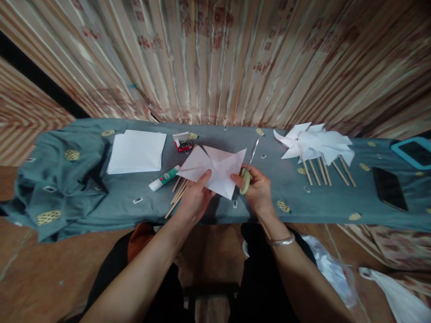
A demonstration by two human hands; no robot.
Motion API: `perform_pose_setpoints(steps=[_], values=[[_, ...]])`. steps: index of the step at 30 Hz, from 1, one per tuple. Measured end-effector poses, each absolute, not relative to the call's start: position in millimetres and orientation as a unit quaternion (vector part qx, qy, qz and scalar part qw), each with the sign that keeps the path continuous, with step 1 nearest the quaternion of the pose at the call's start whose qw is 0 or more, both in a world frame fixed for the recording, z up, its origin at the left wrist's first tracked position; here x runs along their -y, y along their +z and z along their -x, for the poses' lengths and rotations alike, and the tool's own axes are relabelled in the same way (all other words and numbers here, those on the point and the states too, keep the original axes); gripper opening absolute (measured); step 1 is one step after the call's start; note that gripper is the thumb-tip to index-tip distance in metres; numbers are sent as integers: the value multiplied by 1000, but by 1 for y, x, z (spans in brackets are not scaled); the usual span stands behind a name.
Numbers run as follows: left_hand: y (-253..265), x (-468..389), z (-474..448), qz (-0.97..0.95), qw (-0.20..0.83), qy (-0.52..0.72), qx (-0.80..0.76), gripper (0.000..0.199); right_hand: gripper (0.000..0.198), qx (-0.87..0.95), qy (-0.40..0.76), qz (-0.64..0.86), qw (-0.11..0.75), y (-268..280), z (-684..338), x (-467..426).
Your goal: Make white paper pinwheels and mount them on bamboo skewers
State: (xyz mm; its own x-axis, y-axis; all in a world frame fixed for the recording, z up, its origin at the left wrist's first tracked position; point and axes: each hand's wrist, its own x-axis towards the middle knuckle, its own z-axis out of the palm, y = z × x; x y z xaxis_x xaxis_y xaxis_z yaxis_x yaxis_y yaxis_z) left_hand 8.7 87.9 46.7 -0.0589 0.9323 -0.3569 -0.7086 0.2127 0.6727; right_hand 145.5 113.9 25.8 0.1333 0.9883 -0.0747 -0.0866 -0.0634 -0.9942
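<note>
Pinching white paper (220, 168) near its near edge with left hand (198, 193), with thumb on top and fingers tucked under. Holding paper over the middle of the surface (126, 206), about halfway between near and far edges. Can see slits running in from its corners and flaps lifting a bit.

Clasping green-handled scissors (246, 181) in right hand (256, 185), with fingers curled round the handle and thumb laid on the paper's right part. Can't tell if also pinching paper from below. Pointing blades toward far edge, just beside the paper's right corner. Wearing metal bangle (282, 241) on right wrist.

Just left of paper, find glue stick (164, 178) lying aslant, plus loose wooden sticks (177, 197) beside left hand, running toward near edge and partly hidden by paper. Toward far edge, note small open red box (182, 143); can't make out contents well. Farther toward left end, see stack of white sheets (136, 152), not squared up.

On right half near far edge, see overlapping white pinwheels (313, 141), with sticks pointing toward near edge. Toward right end, note dark phone (389, 188) and blue-framed device (412, 152).
</note>
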Motion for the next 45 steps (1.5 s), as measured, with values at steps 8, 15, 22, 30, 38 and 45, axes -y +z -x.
perform_pose_setpoints(steps=[8,15,22,30,38,45], values=[[53,-106,17,-103,582,688,-422,27,53,530,602,479,355,32,-160,-95],[60,-108,24,-99,570,700,-420,24,57,606,653,408,200,23,-161,-77],[56,-109,13,-100,577,698,-412,21,51,581,676,403,208,23,-158,-78],[54,-110,10,-109,576,703,-402,18,52,575,682,400,212,25,-158,-78],[53,-110,8,-107,584,694,-407,10,51,577,681,401,205,24,-158,-78],[52,-108,6,-98,584,695,-407,9,54,571,685,404,203,24,-157,-78]])
